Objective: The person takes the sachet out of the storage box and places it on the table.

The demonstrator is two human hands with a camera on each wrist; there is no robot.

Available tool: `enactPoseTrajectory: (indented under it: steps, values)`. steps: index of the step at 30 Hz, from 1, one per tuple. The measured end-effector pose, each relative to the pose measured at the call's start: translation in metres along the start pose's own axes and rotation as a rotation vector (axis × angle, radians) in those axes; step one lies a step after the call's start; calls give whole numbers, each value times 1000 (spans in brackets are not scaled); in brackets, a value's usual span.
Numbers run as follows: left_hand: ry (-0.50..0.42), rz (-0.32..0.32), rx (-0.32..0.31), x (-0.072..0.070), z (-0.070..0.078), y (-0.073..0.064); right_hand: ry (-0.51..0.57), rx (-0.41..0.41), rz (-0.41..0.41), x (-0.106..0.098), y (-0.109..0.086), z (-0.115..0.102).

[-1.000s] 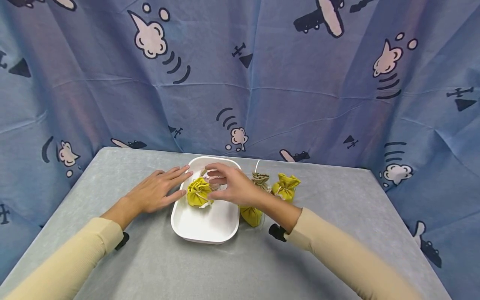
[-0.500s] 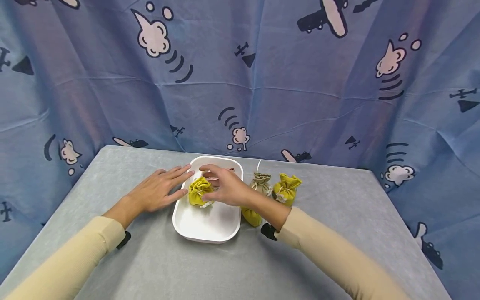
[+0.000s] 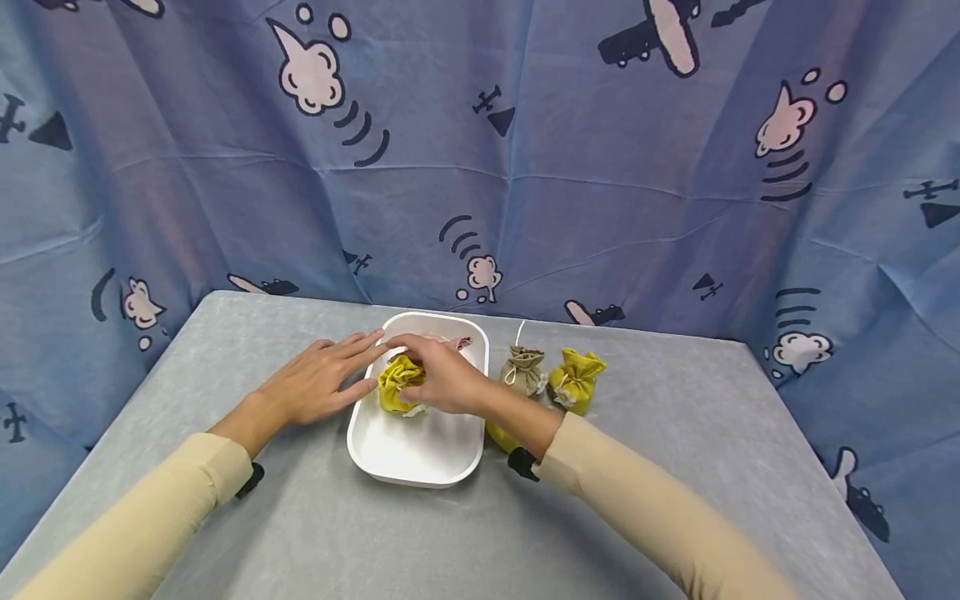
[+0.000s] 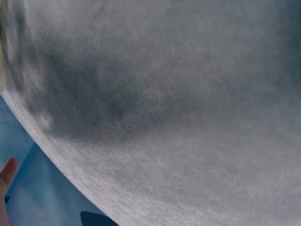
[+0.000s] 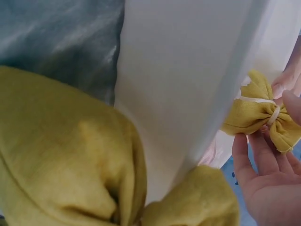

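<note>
A yellow drawstring pouch [image 3: 397,385] sits in the white tray [image 3: 416,454], near its left side. My right hand [image 3: 450,379] reaches over the tray's right rim with fingers and thumb curled about that pouch. In the right wrist view, the fingers [image 5: 265,162] touch one side of the pouch [image 5: 251,115], and the thumb is at its tied neck. My left hand [image 3: 318,383] lies with fairly straight fingers at the tray's left rim. Behind the right hand, a pinkish pouch-like cloth [image 3: 462,342] shows partly in the tray.
Right of the tray stand a tan pouch [image 3: 523,371] and a yellow pouch [image 3: 576,379] with a white flower. Another yellow pouch [image 5: 66,150] lies against the tray's right side, mostly hidden by my right forearm in the head view. A patterned blue curtain [image 3: 480,167] hangs behind the grey table [image 3: 300,517].
My right hand has moved left and its fingers have come in round the yellow pouch. The pinkish cloth behind it has come into view. The left hand stays at the rim.
</note>
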State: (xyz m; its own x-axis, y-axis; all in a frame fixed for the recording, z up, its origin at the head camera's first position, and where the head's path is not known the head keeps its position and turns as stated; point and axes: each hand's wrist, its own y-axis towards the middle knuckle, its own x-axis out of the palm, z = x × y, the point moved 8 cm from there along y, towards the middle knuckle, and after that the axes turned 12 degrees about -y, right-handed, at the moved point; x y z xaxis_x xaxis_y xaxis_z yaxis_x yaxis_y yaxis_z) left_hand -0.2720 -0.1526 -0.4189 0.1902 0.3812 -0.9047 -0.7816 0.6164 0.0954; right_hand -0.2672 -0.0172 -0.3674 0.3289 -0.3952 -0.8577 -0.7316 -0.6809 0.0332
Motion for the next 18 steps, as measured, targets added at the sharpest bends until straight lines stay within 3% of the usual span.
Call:
enactPoseTrajectory:
  steps: [18]
  values:
    - [-12, -2, 2, -1, 0, 0, -79, 94, -23, 9, 1, 7]
